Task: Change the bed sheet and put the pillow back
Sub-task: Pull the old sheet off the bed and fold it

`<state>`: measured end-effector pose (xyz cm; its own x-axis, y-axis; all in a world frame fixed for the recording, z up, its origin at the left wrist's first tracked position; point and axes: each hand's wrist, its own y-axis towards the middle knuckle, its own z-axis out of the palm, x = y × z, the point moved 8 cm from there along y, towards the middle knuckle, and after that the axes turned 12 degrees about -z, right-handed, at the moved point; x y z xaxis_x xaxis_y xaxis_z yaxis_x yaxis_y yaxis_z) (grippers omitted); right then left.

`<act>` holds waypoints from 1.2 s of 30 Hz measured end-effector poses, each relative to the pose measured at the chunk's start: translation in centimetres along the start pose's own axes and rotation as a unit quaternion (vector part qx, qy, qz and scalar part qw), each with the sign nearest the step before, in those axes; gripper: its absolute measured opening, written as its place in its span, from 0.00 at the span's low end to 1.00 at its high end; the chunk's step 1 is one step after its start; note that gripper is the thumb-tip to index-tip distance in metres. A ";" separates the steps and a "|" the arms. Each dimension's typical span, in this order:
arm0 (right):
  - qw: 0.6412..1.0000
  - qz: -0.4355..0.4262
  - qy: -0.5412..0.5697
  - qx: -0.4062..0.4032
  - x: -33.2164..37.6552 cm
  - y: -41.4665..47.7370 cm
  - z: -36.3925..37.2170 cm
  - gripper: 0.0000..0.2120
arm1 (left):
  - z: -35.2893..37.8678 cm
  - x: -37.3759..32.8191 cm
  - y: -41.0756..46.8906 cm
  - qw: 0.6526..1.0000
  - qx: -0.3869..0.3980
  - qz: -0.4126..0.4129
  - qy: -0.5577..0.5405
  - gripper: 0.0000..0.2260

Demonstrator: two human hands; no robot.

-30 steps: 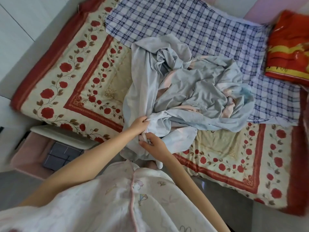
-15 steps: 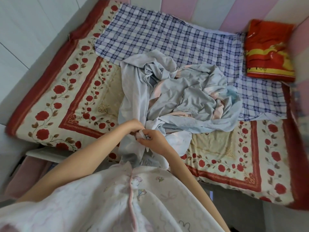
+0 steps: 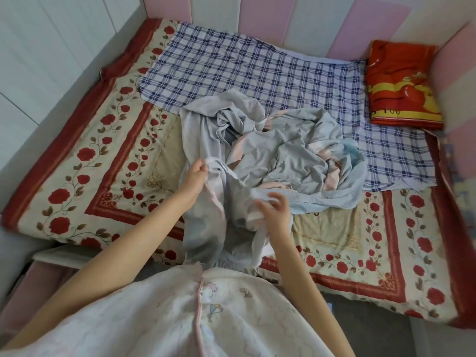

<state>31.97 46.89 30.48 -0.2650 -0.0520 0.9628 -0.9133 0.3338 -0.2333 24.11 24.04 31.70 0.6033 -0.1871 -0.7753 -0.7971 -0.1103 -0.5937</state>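
One crumpled grey-blue sheet [image 3: 288, 161] lies heaped in the middle of the rose-patterned quilt [image 3: 103, 155], and its near edge trails over the side toward me at 6 o'clock. Half a second ago my hands were pinched together on one spot of that edge; now they have parted. I judge I've found the hem and am starting to spread it, so the sheet is still far from laid.

My left hand [image 3: 194, 176], at about 8 o'clock of the heap, is raised with the wrist bent and its fingers curled round a fold of the sheet. My right hand [image 3: 277, 211], at about 6 o'clock, is over the loose edge with fingers spread and blurred. Cloth hangs below its palm, but I cannot tell whether it grips it.

Under the heap a blue checked cloth [image 3: 257, 70] covers the far part of the quilt, from 10 to 3 o'clock. The red and yellow pillow [image 3: 404, 86] waits in the corner at 2 o'clock, against the pink padded panels [image 3: 371, 21].
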 end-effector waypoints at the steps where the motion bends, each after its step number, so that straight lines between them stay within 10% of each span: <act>1: 0.994 0.078 0.047 -0.059 -1.9 0.3 -2.0 0.19 | -0.6 -0.4 -0.2 0.999 -0.015 0.000 -0.045 0.09; 4: 0.935 0.342 0.012 0.089 -7.5 -1.2 -2.7 0.16 | -0.8 -0.7 -1.2 0.995 -0.038 -0.034 -0.091 0.09; 7: 0.914 0.321 0.023 0.248 -5.4 -1.2 -1.6 0.06 | -0.2 -1.8 -1.7 0.998 -0.035 -0.014 -0.046 0.03; 10: 0.953 0.079 0.229 0.182 4.6 2.9 -3.4 0.08 | -0.4 -3.8 -2.1 0.999 -0.015 0.040 -0.005 0.26; 12: 0.932 -0.011 0.348 0.099 9.3 4.4 -5.7 0.07 | -0.5 -5.2 -2.5 0.996 -0.034 0.084 0.005 0.21; 18: 0.991 0.130 0.003 0.036 3.2 4.5 -5.4 0.11 | 4.2 -5.3 -4.1 0.935 0.044 0.143 0.322 0.08; 25: 0.940 -0.021 0.327 0.094 12.9 5.2 -7.2 0.08 | 1.8 -7.8 -2.6 0.940 -0.050 0.157 0.298 0.11; 31: 0.986 0.162 0.025 0.015 2.7 4.3 -5.7 0.11 | 1.5 -7.9 -4.0 0.937 -0.114 0.225 0.242 0.08; 36: 0.992 0.083 -0.095 -0.001 5.1 4.1 -7.1 0.13 | 2.2 -6.6 -4.2 0.888 -0.031 0.268 0.373 0.12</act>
<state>29.09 54.72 35.42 -0.4655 -0.1729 0.8680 -0.8516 0.3544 -0.3861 23.51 27.86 38.81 -0.0285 -0.8208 -0.5705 -0.9783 0.1399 -0.1525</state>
